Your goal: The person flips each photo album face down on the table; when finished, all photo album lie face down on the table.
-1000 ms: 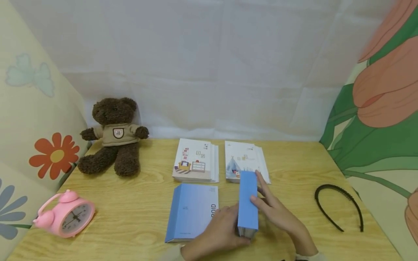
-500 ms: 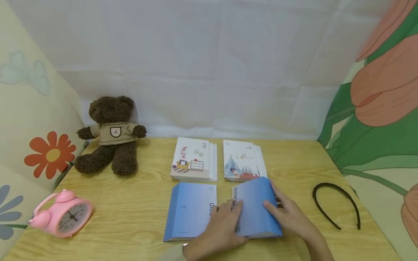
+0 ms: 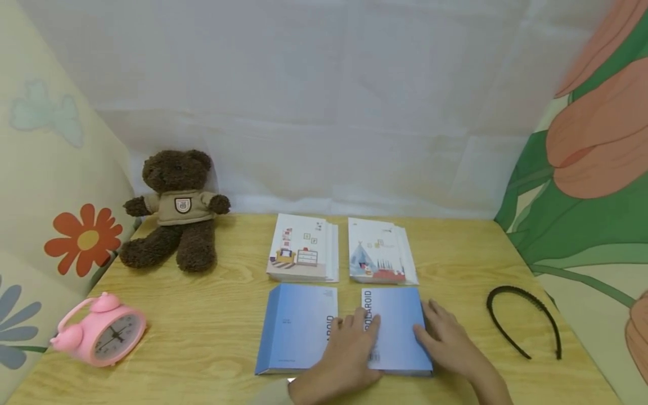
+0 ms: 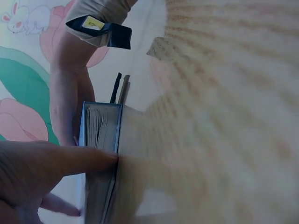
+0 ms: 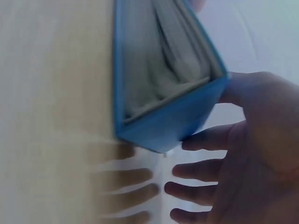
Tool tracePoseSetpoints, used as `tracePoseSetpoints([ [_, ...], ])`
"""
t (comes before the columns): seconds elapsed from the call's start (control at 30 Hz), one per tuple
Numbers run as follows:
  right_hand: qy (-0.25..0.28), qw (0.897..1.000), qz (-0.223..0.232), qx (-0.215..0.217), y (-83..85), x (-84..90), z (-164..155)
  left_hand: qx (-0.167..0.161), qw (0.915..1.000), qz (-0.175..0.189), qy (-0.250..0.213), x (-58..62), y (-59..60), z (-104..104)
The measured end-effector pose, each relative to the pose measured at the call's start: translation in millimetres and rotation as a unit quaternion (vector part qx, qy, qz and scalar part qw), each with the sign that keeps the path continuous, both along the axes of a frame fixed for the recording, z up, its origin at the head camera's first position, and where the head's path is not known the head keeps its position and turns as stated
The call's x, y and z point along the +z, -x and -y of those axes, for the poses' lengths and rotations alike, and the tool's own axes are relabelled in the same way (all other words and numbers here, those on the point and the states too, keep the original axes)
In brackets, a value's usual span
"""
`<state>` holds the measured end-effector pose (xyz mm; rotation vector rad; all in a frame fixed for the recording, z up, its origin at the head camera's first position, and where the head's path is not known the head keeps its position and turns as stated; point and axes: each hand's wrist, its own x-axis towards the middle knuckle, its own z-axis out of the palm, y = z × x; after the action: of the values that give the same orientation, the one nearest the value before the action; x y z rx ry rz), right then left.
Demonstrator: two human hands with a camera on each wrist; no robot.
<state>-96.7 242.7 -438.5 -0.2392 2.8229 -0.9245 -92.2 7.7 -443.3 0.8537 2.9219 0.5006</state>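
Observation:
A blue photo album [image 3: 397,332] marked POLAROID lies flat on the wooden table, its spine towards the right; white page edges show in both wrist views. My left hand [image 3: 349,349] rests at its left side, index finger on the cover. In the left wrist view the straight left thumb [image 4: 88,159] lies across the near page edge. My right hand [image 3: 450,340] is at the spine, thumb by the cover's right edge. In the right wrist view, the right fingers [image 5: 198,171] are stretched out beside the blue spine [image 5: 177,119]. A second blue album [image 3: 298,326] lies just left.
Two white illustrated albums [image 3: 298,250] lie in a row behind, the right-hand one with a tent picture [image 3: 377,253]. A brown teddy bear [image 3: 182,211] sits back left, a pink alarm clock [image 3: 103,329] front left. A black headband [image 3: 526,320] lies to the right.
The right blue album went from standing spine up, through a tilt, to lying flat with its spine to the right. My right hand moved right and down with it; the left hand stayed close.

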Motion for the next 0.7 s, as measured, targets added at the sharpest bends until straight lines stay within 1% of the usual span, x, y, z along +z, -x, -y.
tracePoseSetpoints([
  [0.07,-0.011,1.000,-0.005,0.005,0.8,4.7,2,-0.006,0.9997,0.021,-0.010,6.5,0.4,14],
  [0.13,-0.027,0.999,-0.024,0.008,2.3,10.7,4,-0.002,0.9979,0.056,-0.034,17.4,1.9,36],
  [0.17,-0.034,0.999,-0.036,0.007,3.4,14.3,6,0.006,0.9964,0.068,-0.050,23.4,3.3,50],
  [0.2,-0.040,0.998,-0.049,0.008,5.2,18.0,9,0.019,0.9948,0.076,-0.065,29.4,5.0,64],
  [0.27,-0.048,0.996,-0.080,0.010,10.8,24.1,20,0.056,0.9884,0.094,-0.105,39.5,7.6,95],
  [0.33,-0.051,0.993,-0.108,0.023,18.7,28.6,36,0.093,0.9818,0.098,-0.133,43.2,9.2,124],
  [0.4,-0.052,0.990,-0.122,0.044,27.1,31.5,57,0.118,0.9754,0.110,-0.150,41.3,8.6,147],
  [0.43,-0.054,0.989,-0.128,0.055,31.1,31.7,68,0.124,0.9730,0.117,-0.155,38.4,7.6,157],
  [0.5,-0.063,0.986,-0.130,0.078,38.1,31.1,89,0.121,0.9703,0.129,-0.165,29.6,5.2,170],
  [0.6,-0.081,0.982,-0.131,0.110,46.0,26.3,117,0.104,0.9687,0.138,-0.178,15.6,0.9,178],
  [0.7,-0.082,0.981,-0.112,0.134,51.0,19.4,139,0.101,0.9716,0.134,-0.167,6.9,-3.7,179],
])
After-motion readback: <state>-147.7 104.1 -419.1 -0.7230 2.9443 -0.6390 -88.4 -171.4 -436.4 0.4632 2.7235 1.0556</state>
